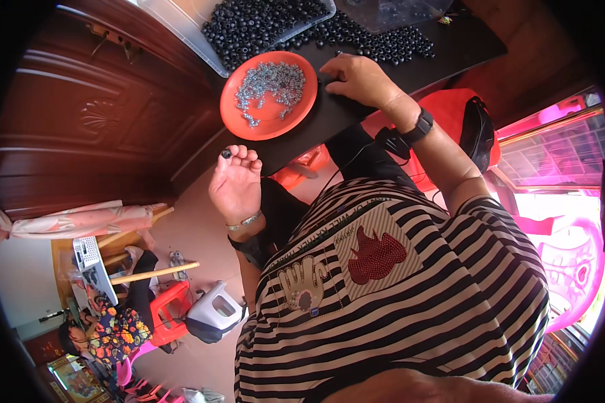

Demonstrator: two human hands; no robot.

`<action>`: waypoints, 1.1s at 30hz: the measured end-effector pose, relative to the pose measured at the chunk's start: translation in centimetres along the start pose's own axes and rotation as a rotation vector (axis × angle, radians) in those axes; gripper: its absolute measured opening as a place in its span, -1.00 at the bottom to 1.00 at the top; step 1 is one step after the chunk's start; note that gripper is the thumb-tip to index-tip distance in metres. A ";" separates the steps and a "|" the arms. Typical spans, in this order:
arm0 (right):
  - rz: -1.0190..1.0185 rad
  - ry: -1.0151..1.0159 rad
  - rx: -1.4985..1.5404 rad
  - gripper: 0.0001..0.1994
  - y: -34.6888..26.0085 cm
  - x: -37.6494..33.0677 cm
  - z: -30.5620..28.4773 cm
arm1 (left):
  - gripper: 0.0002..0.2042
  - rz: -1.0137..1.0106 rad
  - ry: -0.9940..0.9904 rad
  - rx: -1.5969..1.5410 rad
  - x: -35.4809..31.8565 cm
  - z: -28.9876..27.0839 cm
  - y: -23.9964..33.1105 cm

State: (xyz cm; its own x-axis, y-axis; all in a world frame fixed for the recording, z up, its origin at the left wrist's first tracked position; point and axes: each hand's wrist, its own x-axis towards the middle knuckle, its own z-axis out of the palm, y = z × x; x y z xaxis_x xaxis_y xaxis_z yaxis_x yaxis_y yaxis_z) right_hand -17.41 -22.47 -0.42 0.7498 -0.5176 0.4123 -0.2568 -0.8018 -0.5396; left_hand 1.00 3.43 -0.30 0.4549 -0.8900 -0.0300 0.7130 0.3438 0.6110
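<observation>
My left hand is turned palm up in front of the plate, its fingers curled. Thumb and fingertips pinch a small round black plastic piece. An orange-red plate on the dark table holds many small silver screw-like metal parts. Just right of its rim, my right hand is low over the tabletop, thumb and forefinger drawn together. Whatever is between those fingertips, if anything, is too small to make out. Many black plastic pieces, like those in the left fingers, lie loose behind the right hand.
A clear plastic bin with more black pieces stands at the back left of the dark table. A red stool with a black bag is at the right. Behind me on the left, a person in a flowered top sits near a grey-white container.
</observation>
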 end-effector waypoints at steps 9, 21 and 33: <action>0.039 0.029 -0.210 -0.78 -0.2 1.2 2.2 | -0.84 -0.010 0.026 0.003 -0.8 0.2 0.0; 0.114 0.072 -0.380 -0.81 1.3 0.8 0.1 | -0.83 0.002 0.016 0.003 -0.8 -0.5 0.1; -0.163 -0.198 -0.301 -0.85 -5.0 7.2 2.8 | -0.82 -0.032 0.035 0.007 -0.7 -0.3 -0.3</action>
State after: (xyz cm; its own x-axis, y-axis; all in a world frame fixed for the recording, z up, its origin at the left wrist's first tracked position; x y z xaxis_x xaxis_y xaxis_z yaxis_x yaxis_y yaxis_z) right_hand -9.06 -21.31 3.21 0.8911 -0.3324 0.3088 -0.2702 -0.9356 -0.2274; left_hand 0.60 4.07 -0.76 0.4505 -0.8895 -0.0771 0.7240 0.3134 0.6145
